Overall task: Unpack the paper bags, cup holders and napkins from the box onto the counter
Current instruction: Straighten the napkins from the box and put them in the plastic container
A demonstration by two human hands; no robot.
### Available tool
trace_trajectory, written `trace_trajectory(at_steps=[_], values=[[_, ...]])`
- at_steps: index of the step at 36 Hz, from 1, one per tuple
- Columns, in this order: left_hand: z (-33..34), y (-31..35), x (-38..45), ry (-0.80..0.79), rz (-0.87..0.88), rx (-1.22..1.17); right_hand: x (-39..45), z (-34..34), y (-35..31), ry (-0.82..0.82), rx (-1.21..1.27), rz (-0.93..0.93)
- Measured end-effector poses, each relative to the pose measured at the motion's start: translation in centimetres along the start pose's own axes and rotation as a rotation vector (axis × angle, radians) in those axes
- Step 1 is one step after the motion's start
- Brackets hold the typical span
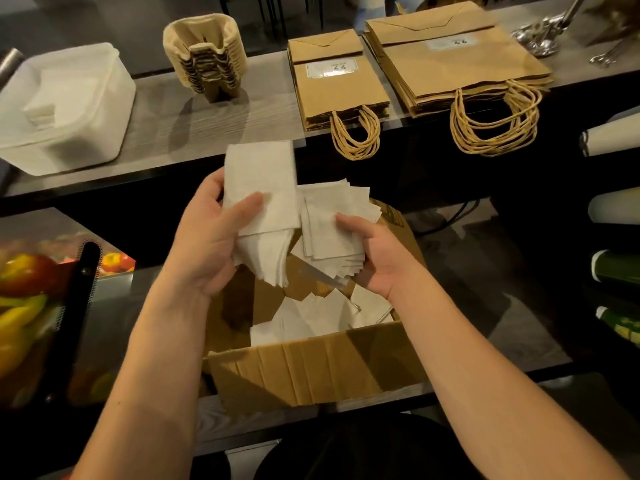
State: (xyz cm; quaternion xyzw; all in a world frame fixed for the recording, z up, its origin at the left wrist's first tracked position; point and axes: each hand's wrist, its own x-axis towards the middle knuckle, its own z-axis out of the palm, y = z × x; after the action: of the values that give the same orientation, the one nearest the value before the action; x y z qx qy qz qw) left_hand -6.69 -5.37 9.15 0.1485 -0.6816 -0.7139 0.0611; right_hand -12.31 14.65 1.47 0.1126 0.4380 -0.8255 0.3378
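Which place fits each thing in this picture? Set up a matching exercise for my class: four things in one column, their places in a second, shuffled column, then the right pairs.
Things
1. stack of cup holders
2. smaller stack of paper bags
3. loose napkins
4. white plastic tub

Places
A. inside the cardboard box
B. far left on the counter
C. on the counter, between the tub and the paper bags
D. on the counter, left of the larger stack of paper bags

Pairs: 1-C, 2-D, 3-A, 4-B
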Motion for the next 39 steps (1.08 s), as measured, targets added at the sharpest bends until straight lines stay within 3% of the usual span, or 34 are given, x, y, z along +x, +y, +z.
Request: trace_trajectory(at_steps=[5, 8, 21, 31, 36, 39], values=[[3.3, -1.3, 0.4, 0.002, 0.092, 0.52, -0.7, 1.3, 0.1, -0.163, 0.01, -0.001], [3.8, -1.8, 0.2, -0.008, 0.127, 0.589, -0.8, 1.8, 0.3, -0.142, -0.052, -0.018], [2.0, -1.3, -0.3, 0.078, 0.066, 0.257, -0.1, 1.3, 0.7, -0.048, 0.053, -0.043], [-0.3, 0.9, -0.7, -0.042, -0.054, -0.21, -0.4, 1.7, 0.7, 0.037, -0.028, -0.023], [1.1, 1.0, -1.3, -0.086, -0.036, -0.167, -0.5, 1.9, 0.9, 0.007, -0.071, -0.01], [2.1, 0.5, -1.3, -0.123, 0.025, 0.007, -0.7, 2.1, 1.0, -0.032, -0.119, -0.029]])
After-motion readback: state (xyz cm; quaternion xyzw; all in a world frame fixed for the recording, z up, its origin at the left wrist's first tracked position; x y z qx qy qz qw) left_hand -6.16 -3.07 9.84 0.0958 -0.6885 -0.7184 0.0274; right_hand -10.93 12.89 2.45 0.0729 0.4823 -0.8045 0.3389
